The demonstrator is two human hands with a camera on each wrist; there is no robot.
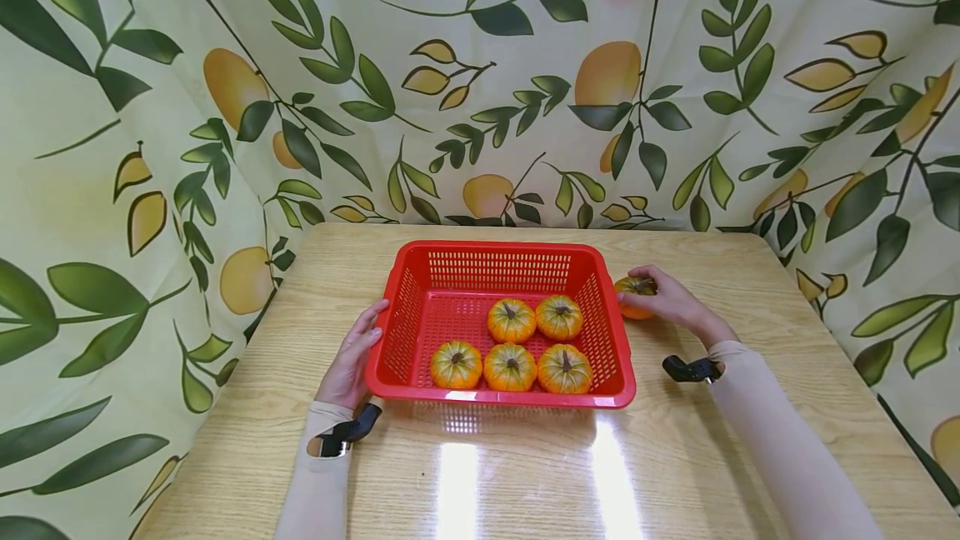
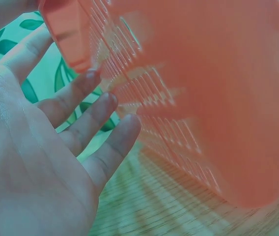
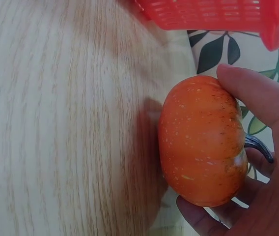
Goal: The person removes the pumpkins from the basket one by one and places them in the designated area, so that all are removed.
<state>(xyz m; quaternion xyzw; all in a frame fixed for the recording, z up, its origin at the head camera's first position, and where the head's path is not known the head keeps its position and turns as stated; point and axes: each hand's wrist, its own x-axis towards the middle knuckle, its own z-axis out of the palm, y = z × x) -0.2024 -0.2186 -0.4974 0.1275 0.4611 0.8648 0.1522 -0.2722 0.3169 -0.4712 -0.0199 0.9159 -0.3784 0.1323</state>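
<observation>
A red plastic basket stands on the table with several small orange pumpkins inside, mostly toward its near and right parts. At its left side, my left hand rests against the wall. The left wrist view shows the fingertips nearly straight, touching the slotted wall. Just right of the basket, my right hand grips another small pumpkin. In the right wrist view, thumb and fingers lie round opposite sides of this pumpkin, its dark curved stem toward the palm.
The light wooden table reaches a leaf-patterned cloth at the back and sides. The basket's right wall stands between the held pumpkin and the others. Dark wrist mounts stick out from both wrists.
</observation>
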